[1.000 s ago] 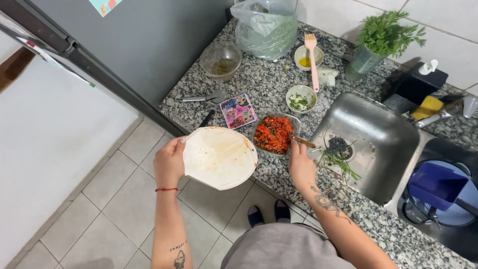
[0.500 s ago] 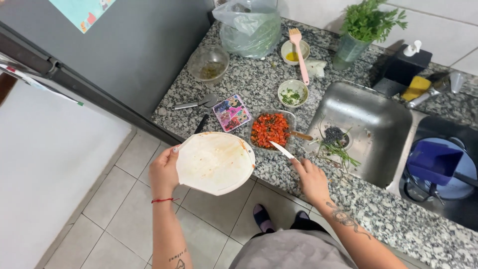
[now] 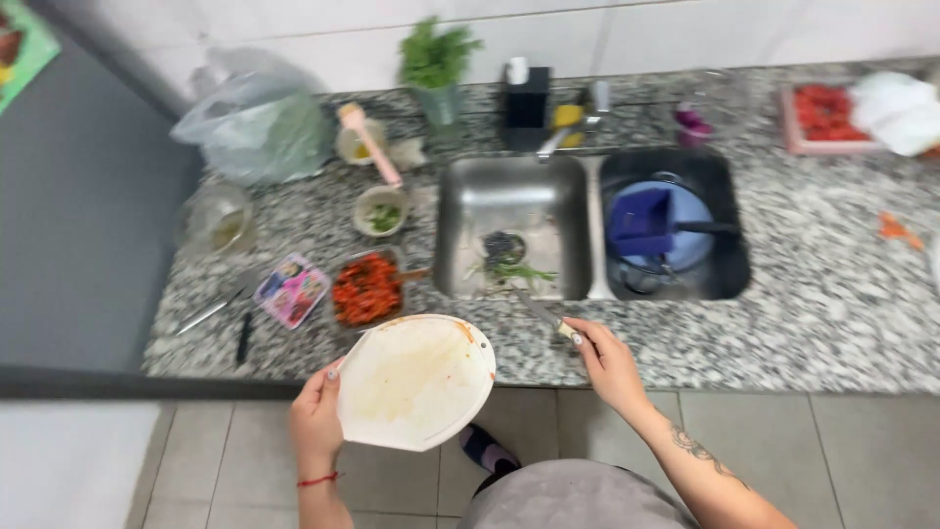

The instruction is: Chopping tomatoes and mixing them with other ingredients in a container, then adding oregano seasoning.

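My left hand (image 3: 315,423) grips the left edge of a round white cutting board (image 3: 416,380) smeared with orange juice, held just off the counter's front edge. My right hand (image 3: 607,358) holds a knife (image 3: 540,315) by its handle, blade pointing up-left over the granite counter (image 3: 803,294) near the sink. A glass bowl of chopped red vegetables (image 3: 366,288) sits on the counter just above the board. The left sink basin (image 3: 511,235) holds green stems around its drain.
The right basin holds a blue bowl with a dark utensil (image 3: 654,227). A small colourful box (image 3: 291,291), a small bowl of greens (image 3: 381,210), a pink spatula (image 3: 369,142), a plastic bag (image 3: 257,120), a herb bunch (image 3: 437,61) and a pink tray of red pieces (image 3: 824,116) stand around.
The view has swung right, showing both sink basins. The board has moved right, below the red bowl. My right hand with the knife has lifted from the bowl toward the sink's front.
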